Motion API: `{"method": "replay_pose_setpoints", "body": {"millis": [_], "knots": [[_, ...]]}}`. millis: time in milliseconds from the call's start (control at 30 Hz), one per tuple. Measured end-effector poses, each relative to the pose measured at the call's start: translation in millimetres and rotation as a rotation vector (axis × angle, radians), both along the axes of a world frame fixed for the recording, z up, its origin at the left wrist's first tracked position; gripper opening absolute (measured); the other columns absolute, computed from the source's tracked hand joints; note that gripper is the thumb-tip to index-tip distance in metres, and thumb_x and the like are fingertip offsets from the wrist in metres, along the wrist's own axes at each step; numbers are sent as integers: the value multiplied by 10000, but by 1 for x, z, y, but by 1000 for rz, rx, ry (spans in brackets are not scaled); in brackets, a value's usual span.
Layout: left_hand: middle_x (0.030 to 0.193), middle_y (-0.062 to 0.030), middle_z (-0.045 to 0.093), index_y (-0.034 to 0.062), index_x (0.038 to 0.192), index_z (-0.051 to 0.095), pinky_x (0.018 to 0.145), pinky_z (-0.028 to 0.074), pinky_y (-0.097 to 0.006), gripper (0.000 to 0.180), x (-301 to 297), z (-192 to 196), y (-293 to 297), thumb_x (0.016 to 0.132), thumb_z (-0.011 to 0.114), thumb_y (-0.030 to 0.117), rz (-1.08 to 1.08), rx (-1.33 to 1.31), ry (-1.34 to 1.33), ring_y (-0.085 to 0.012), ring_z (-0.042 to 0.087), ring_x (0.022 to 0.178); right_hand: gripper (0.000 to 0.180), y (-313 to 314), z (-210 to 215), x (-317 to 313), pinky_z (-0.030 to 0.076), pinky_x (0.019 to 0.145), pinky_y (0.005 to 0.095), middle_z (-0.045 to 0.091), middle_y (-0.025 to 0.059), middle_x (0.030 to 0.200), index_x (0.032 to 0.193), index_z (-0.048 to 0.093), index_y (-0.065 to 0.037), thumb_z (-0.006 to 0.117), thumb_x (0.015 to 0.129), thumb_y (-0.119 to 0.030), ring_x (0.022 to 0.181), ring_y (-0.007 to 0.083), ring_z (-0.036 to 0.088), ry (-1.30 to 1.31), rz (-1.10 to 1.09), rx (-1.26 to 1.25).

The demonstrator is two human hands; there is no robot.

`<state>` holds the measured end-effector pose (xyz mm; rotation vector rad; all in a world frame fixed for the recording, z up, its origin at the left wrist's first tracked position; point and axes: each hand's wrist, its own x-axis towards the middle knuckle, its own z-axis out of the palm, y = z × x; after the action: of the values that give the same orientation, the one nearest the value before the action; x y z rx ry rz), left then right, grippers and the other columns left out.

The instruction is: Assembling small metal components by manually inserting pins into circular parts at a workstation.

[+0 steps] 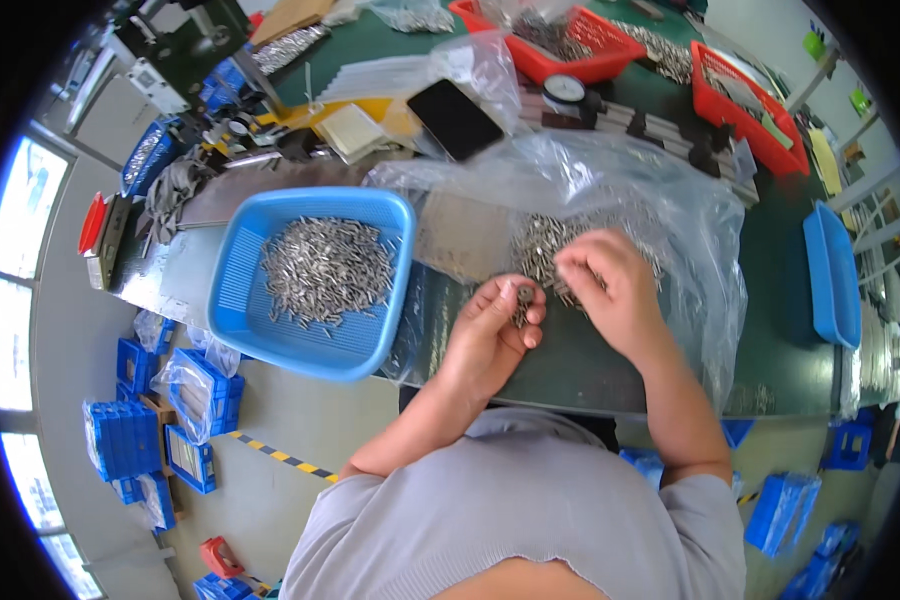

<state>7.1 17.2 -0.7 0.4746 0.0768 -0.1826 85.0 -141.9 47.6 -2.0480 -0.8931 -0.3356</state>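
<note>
Observing remotely, I log: left hand (490, 325) palm-up, clamped on small metal parts (524, 296); right hand (618, 290) curled, grip unclear, beside metal pieces (538, 242) on clear plastic (708, 255).

No words or numbers can be read. Toward the far edge of the tabletop (785, 385), 1 gauge (564, 89) has a round, pale dial, its markings too small to make out. The only clear sign is wordless: striped tape (288, 460) in yellow and black on the floor, off the tabletop's near edge, left of the person.
</note>
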Motion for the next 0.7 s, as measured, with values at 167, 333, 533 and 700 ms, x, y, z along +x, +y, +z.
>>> {"method": "replay_pose_setpoints", "body": {"millis": [167,333,533,700], "knots": [[973,-87,504,31,1065,527,588,383,-220,258,0,10,0,958,485,262,36,65,26,-133,444,781,133,-8,-6,6,466,717,371,582,87,867,834,627,-51,662,707,-35,850,276,565,-8,-14,-233],[960,-63,553,37,1032,547,621,413,-243,230,0,4,0,963,482,247,-7,12,21,-135,482,794,151,-5,-11,2,455,743,368,558,57,848,808,637,-68,681,666,-40,847,256,541,31,47,-290],[961,-83,486,38,1077,514,585,374,-223,261,-3,5,-1,956,486,267,17,34,32,-132,430,773,124,0,-16,-2,442,725,353,532,37,795,736,628,-87,702,638,-74,819,234,523,-55,37,-359],[926,-59,553,38,1029,552,609,411,-246,208,-2,4,1,958,494,225,-9,10,26,-134,485,777,126,3,-19,-2,449,735,355,543,35,791,726,625,-105,713,637,-115,833,231,529,-71,7,-373]]}}
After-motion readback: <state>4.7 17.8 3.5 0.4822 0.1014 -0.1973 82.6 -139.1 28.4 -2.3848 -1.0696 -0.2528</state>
